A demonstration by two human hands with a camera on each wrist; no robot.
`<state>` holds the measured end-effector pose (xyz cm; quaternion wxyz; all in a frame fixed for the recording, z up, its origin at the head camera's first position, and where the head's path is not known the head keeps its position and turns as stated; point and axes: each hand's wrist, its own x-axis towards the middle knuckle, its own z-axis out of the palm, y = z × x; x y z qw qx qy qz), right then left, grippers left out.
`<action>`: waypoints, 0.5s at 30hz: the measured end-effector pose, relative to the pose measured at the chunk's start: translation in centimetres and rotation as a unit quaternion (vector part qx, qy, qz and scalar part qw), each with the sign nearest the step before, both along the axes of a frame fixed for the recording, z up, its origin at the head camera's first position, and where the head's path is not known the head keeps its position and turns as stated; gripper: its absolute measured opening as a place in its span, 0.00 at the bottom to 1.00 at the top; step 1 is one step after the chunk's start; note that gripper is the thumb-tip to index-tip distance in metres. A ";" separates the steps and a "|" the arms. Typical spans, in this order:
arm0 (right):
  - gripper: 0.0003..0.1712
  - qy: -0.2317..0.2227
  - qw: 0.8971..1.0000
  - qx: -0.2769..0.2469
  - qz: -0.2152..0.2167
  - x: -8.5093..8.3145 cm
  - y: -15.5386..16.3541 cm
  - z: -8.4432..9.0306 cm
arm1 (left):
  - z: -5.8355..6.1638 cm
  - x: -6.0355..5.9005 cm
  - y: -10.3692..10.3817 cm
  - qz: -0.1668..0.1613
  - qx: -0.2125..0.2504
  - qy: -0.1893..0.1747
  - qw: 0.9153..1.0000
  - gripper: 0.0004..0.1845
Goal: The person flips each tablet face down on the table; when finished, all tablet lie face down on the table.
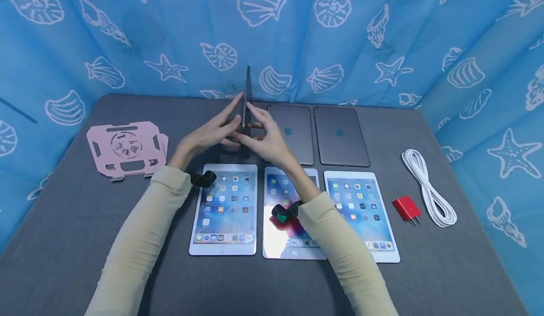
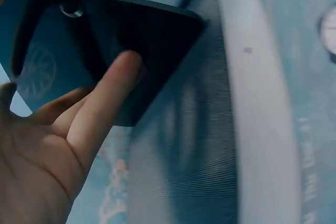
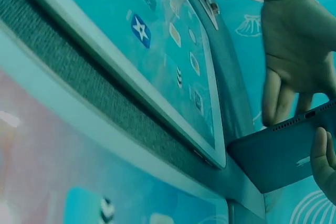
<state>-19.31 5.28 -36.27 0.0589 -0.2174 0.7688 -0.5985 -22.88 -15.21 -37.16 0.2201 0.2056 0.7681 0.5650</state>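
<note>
A dark grey tablet (image 1: pixel 248 94) stands upright, seen almost edge-on in the head view, and both hands hold it near the back of the table. My left hand (image 1: pixel 210 134) is on its left side; in the left wrist view the thumb (image 2: pixel 118 77) lies against the dark, glossy face. From the right, my right hand (image 1: pixel 269 139) has fingers on the back, and its thumb reaches across the near edge. The right wrist view shows the tablet's port edge (image 3: pixel 310 114) and grey back, with the left palm (image 3: pixel 296 45) above. Some fingers are hidden behind the tablet.
Two grey tablets lie face down, one (image 1: pixel 297 141) beside the other (image 1: pixel 342 139). Three white tablets with lit screens lie in front: left (image 1: pixel 223 212), middle (image 1: pixel 272 188), right (image 1: pixel 361 212). A pink stand (image 1: pixel 127 148) is left; a red charger (image 1: pixel 406 208) and white cable (image 1: pixel 427 186) are right.
</note>
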 end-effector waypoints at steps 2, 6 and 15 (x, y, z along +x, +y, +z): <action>0.44 -0.004 1.000 0.013 0.009 0.1 -0.3 -0.1 | 0.5 0.1 -0.1 0.010 -0.009 0.015 1.000 0.49; 0.41 -0.025 0.998 0.051 0.024 0.3 -0.5 -0.4 | 0.9 0.4 -0.7 0.020 -0.010 0.030 0.999 0.55; 0.40 -0.061 0.979 0.192 0.028 0.1 -0.6 -1.5 | 1.0 0.5 -2.4 0.028 -0.008 0.042 0.999 0.60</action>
